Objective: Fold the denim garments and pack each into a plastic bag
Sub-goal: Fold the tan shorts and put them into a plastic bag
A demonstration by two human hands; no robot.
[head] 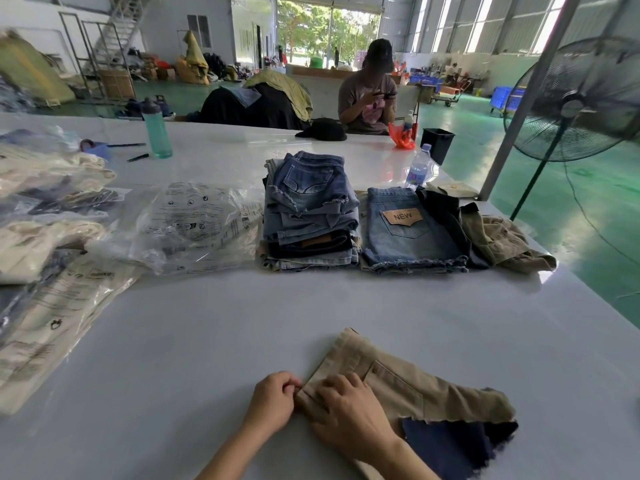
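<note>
The left hand [273, 401] pinches the near-left corner of the khaki shorts [408, 389] in a curled grip, while the right hand [349, 408] presses on the waistband with bent fingers. The shorts are coarse tan twill with a frayed hem, lying flat on the smooth white counter [173, 341] over dark navy cloth [446, 445]. Farther off stand a stack of folded denim [310, 213], crinkled clear plastic bags [194, 223] on its left, and single denim shorts [405, 233] on its right.
</note>
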